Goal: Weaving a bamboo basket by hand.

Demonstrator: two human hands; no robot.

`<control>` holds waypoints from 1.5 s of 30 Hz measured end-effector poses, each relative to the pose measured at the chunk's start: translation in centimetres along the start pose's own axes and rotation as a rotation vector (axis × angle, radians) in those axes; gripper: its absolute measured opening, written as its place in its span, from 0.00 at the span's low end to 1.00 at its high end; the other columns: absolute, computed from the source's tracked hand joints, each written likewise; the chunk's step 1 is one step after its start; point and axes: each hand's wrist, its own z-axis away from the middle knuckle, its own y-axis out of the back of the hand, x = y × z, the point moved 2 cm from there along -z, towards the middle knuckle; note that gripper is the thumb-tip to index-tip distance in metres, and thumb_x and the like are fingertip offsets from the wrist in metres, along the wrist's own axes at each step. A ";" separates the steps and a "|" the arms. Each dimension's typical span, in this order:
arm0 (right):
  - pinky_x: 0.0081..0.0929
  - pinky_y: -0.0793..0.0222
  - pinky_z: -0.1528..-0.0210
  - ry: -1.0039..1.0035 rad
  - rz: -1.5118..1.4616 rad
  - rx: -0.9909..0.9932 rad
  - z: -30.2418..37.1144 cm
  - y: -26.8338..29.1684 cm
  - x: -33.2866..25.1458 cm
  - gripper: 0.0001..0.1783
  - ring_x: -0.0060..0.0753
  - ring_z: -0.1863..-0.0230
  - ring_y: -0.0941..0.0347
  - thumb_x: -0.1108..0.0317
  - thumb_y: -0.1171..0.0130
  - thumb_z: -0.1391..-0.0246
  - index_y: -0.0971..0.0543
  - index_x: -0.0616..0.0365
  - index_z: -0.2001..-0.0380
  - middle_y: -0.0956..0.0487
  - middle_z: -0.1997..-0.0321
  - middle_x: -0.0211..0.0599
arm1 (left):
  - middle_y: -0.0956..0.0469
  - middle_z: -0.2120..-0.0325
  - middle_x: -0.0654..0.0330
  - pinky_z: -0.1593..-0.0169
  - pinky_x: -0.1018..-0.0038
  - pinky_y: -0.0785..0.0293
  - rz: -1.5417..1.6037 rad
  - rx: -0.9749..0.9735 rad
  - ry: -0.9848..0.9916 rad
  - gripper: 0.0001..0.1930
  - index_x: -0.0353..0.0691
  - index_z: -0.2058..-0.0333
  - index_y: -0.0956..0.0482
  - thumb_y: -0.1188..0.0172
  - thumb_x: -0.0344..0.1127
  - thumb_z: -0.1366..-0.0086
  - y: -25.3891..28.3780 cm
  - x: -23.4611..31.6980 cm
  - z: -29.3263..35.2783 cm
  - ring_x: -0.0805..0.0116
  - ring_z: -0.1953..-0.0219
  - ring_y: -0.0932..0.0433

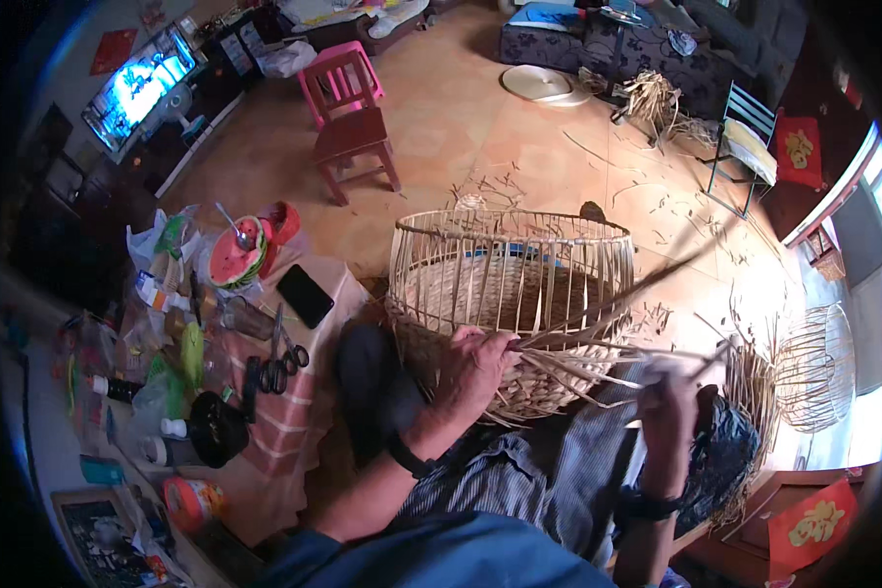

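Observation:
A large round woven basket [510, 284] stands in front of my knees, its lower wall densely plaited and its upper part bare upright stakes under a rim. My left hand [475, 367] presses against the near wall, thumb and fingers closed on dried straw strands [563, 365]. From there the loose ends fan out to the right, and a long darker bundle [647, 284] slants up over the rim. Off to the right, my right hand [668, 397] is smeared by motion. It seems closed around a thin stick-like piece, and strands reach toward it. A striped cloth [578, 480] covers my lap.
On the left table [328, 279] lie a black phone [305, 296], scissors [282, 358], cut watermelon [237, 253], bags and bottles. Straw bundles [750, 382], a black plastic bag [720, 446] and a wire-like frame [815, 367] stand right. A wooden chair [351, 132] is beyond; scraps litter the floor.

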 end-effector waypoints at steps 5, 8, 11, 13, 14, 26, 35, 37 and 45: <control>0.28 0.27 0.48 0.184 0.743 -0.419 0.1 -12.9 2.8 0.23 0.26 0.51 0.24 0.67 0.30 0.42 0.24 0.64 0.46 0.18 0.51 0.38 | 0.16 0.69 0.53 0.51 0.59 0.28 0.066 -0.094 0.076 0.12 0.39 0.58 0.18 0.35 0.27 0.42 0.1 -0.4 -0.4 0.50 0.60 0.20; 0.31 0.26 0.52 0.260 0.596 -0.408 -1.7 -15.0 6.8 0.20 0.29 0.57 0.23 0.65 0.31 0.41 0.21 0.63 0.50 0.17 0.54 0.37 | 0.17 0.68 0.49 0.50 0.57 0.28 0.031 -0.031 0.135 0.13 0.38 0.60 0.17 0.42 0.23 0.45 0.1 -0.8 0.4 0.49 0.58 0.21; 0.25 0.26 0.58 0.103 0.472 -0.357 -4.3 -14.6 7.4 0.13 0.25 0.62 0.23 0.64 0.30 0.42 0.15 0.62 0.60 0.16 0.63 0.29 | 0.19 0.68 0.47 0.50 0.56 0.28 -0.081 -0.111 -0.024 0.10 0.37 0.67 0.17 0.47 0.23 0.45 -2.2 -1.7 0.7 0.49 0.58 0.21; 0.23 0.26 0.62 0.337 0.887 -0.271 -4.9 -13.8 6.0 0.11 0.22 0.65 0.23 0.66 0.31 0.42 0.16 0.62 0.60 0.17 0.68 0.28 | 0.21 0.71 0.47 0.50 0.56 0.29 -0.085 -0.085 -0.028 0.07 0.37 0.68 0.21 0.47 0.23 0.44 -2.2 -0.6 0.5 0.49 0.59 0.22; 0.22 0.28 0.66 0.215 0.738 -0.228 -5.7 -13.1 6.3 0.09 0.20 0.69 0.25 0.68 0.31 0.42 0.16 0.61 0.62 0.18 0.71 0.26 | 0.22 0.72 0.47 0.51 0.56 0.30 -0.092 -0.011 -0.072 0.05 0.37 0.69 0.24 0.46 0.23 0.44 -2.9 -0.5 0.7 0.48 0.61 0.22; 0.37 0.28 0.63 0.362 1.134 -0.524 -10.1 -14.8 4.0 0.10 0.44 0.65 0.24 0.75 0.35 0.48 0.20 0.65 0.61 0.20 0.65 0.45 | 0.24 0.77 0.47 0.50 0.56 0.31 -0.130 -0.001 -0.023 0.02 0.35 0.69 0.27 0.46 0.26 0.42 -0.6 1.5 -0.6 0.47 0.68 0.22; 0.43 0.27 0.64 0.722 1.339 -0.433 -9.5 -15.4 4.0 0.12 0.55 0.62 0.22 0.78 0.41 0.50 0.21 0.65 0.60 0.20 0.62 0.53 | 0.26 0.78 0.48 0.50 0.52 0.30 -0.195 0.090 -0.090 0.06 0.35 0.65 0.28 0.45 0.26 0.42 -3.1 0.0 1.3 0.49 0.69 0.23; 0.42 0.26 0.63 0.564 1.314 -0.330 -9.7 -14.3 4.9 0.11 0.55 0.61 0.21 0.76 0.42 0.49 0.21 0.65 0.61 0.20 0.63 0.54 | 0.28 0.75 0.51 0.46 0.51 0.31 -0.272 0.065 -0.135 0.11 0.37 0.60 0.31 0.44 0.28 0.42 -3.7 -0.2 1.5 0.52 0.65 0.25; 0.49 0.27 0.68 0.893 1.526 -0.222 -8.5 -14.9 6.3 0.05 0.55 0.68 0.21 0.72 0.34 0.53 0.21 0.60 0.74 0.20 0.70 0.48 | 0.25 0.81 0.43 0.53 0.52 0.27 -0.177 0.256 -0.209 0.02 0.35 0.71 0.27 0.46 0.27 0.40 -0.8 1.5 0.8 0.45 0.70 0.21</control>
